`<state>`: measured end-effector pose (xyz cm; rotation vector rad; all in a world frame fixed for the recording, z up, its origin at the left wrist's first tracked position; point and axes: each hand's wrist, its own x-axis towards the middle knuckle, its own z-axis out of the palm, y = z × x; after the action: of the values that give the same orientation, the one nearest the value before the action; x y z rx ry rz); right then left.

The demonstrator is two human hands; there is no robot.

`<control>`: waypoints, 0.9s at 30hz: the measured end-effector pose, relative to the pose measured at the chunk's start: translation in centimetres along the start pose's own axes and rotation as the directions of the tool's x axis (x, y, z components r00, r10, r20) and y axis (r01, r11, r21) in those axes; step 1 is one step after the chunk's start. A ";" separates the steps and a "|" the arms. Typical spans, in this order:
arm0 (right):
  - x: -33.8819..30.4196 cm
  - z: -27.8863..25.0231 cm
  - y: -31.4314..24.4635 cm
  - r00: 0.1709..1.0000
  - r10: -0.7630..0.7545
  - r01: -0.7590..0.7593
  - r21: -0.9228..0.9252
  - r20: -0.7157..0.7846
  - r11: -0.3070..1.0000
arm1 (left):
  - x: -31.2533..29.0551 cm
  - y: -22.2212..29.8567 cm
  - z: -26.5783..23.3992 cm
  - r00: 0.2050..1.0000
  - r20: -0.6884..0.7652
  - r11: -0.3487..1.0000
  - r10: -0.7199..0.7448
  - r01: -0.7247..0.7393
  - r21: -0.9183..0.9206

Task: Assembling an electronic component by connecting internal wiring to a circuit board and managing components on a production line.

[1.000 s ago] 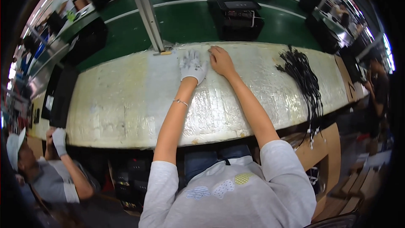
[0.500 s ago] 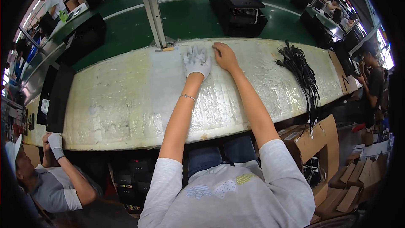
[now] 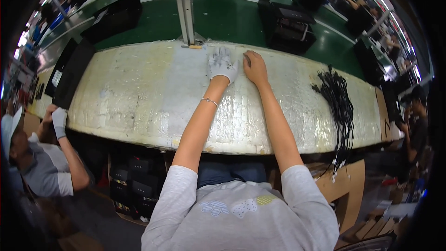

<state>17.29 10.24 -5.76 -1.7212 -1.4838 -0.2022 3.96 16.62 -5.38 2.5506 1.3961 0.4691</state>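
Observation:
My left hand (image 3: 223, 65), in a pale glove with grey-stained fingers, lies flat on the film-covered table (image 3: 139, 97) near its far edge, fingers stretched out. Just right of it rests my bare right hand (image 3: 255, 67), its fingers loosely bent, with a dark gap between thumb and fingers. I see nothing held in either hand. A small tool with a tan handle (image 3: 195, 47) lies beyond and left of the glove, at the foot of a metal post (image 3: 185, 9). To the right, a bundle of black cables (image 3: 337, 107) hangs over the near edge.
Beyond the table runs a green conveyor (image 3: 218, 18) carrying a black open-cased device (image 3: 288, 25) and a black casing (image 3: 111, 18). Black panels (image 3: 74, 74) stand at the left end, near a co-worker's gloved hand (image 3: 59, 120). Cardboard boxes (image 3: 355, 190) sit below right.
The whole view has shifted, so the table and conveyor items appear farther right. My fingers draw in slightly, while both hands stay at the far edge.

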 end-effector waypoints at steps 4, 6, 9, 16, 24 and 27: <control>-0.7 0.4 0.6 1.000 -0.029 0.028 0.020 0.009 0.999 | -0.4 0.3 0.1 0.999 -0.001 0.998 -0.043 0.043 -0.052; -1.0 0.6 1.4 1.000 -0.029 0.028 0.027 0.008 0.999 | -0.5 0.6 0.0 0.999 0.002 0.998 -0.047 0.047 -0.035; -1.4 0.4 1.4 0.999 -0.030 0.029 0.047 0.012 0.998 | -1.3 0.5 0.4 1.000 0.019 0.999 -0.020 0.021 -0.026; -0.7 0.0 0.6 0.999 -0.041 0.040 0.034 0.019 0.999 | -1.0 0.6 0.2 0.999 0.011 0.993 0.049 -0.048 -0.105; -0.7 -0.1 0.7 0.999 -0.043 0.043 0.005 0.033 0.999 | -0.7 0.8 -0.1 0.996 0.042 0.983 0.075 -0.067 -0.171; -0.7 0.1 0.5 0.999 -0.041 0.041 0.005 0.030 0.999 | -0.7 0.5 0.1 0.996 -0.003 0.991 0.087 -0.087 -0.105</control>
<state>17.47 9.80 -6.54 -1.6980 -1.5416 -0.1948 4.03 15.76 -5.49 2.5342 1.2291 0.5403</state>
